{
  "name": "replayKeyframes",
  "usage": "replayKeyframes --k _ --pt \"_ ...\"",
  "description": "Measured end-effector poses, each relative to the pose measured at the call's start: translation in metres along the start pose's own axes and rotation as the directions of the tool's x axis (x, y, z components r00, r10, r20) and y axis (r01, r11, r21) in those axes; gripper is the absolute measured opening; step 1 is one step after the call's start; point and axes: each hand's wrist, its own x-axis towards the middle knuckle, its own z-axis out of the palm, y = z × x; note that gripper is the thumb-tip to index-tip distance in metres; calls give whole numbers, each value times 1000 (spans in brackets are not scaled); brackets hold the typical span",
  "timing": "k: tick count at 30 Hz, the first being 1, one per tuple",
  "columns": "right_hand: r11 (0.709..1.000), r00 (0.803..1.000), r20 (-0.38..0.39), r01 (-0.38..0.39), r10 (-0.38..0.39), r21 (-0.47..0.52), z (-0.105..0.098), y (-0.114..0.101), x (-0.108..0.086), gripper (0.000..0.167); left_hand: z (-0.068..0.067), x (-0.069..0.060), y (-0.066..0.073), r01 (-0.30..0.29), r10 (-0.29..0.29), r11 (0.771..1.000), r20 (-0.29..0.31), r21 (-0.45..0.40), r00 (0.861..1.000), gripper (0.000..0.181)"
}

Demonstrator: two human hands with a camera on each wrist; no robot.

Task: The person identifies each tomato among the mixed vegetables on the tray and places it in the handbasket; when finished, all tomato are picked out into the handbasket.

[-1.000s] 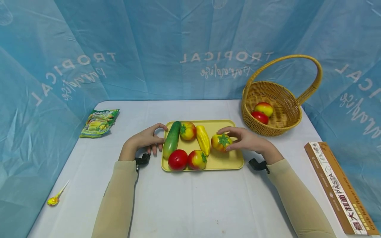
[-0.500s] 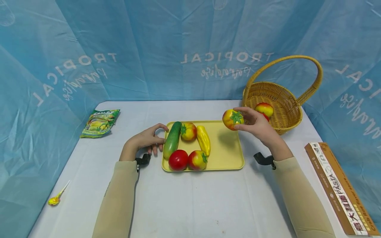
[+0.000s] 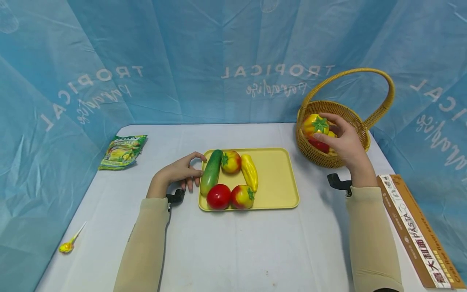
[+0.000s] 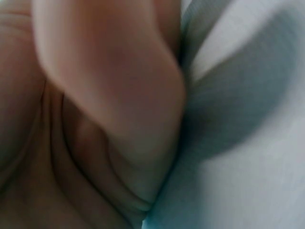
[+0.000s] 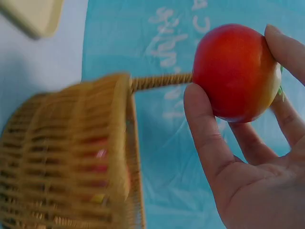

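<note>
My right hand (image 3: 344,140) pinches a red-and-yellow tomato (image 3: 313,123) with a green leafy top. In the head view the tomato overlaps the wicker basket (image 3: 310,153); in the right wrist view it is held up beyond the rim, near the handle. A red tomato (image 3: 321,146) and part of a yellow fruit (image 3: 332,134) show in the basket below. My left hand (image 3: 178,169) rests at the left edge of the yellow tray (image 3: 277,178), loosely bent fingers beside a green cucumber (image 3: 211,173). The left wrist view shows mostly blurred palm and fingers.
On the tray lie another red-and-yellow tomato (image 3: 231,162), a yellow banana-like piece (image 3: 249,172), a red tomato (image 3: 218,196) and a second red-yellow one (image 3: 242,197). A green snack bag (image 3: 123,152), a lollipop (image 3: 67,246) and a long pasta box (image 3: 416,231) lie around.
My right hand has lifted the red-and-yellow tomato off the tray's right side and carried it back and to the right, over the basket. My left hand has stayed at the tray's edge.
</note>
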Motion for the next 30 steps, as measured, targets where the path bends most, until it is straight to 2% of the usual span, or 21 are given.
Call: replayKeyframes --k 6,18,24,30 --pt "999 996 -76 -40 43 33 -15 15 2 65 0 -2 1 5 -5 1000 -13 11 1000 54" --pt "988 989 -116 -73 89 134 -27 36 9 68 2 -6 1 -6 5 1000 -5 -10 1000 52" --pt "988 982 -141 -112 126 106 -32 42 10 72 1 -4 0 -6 6 1000 -5 -16 1000 53" --pt "988 976 -156 -150 151 23 -33 46 10 73 1 -3 0 -12 12 1000 0 -21 1000 53"
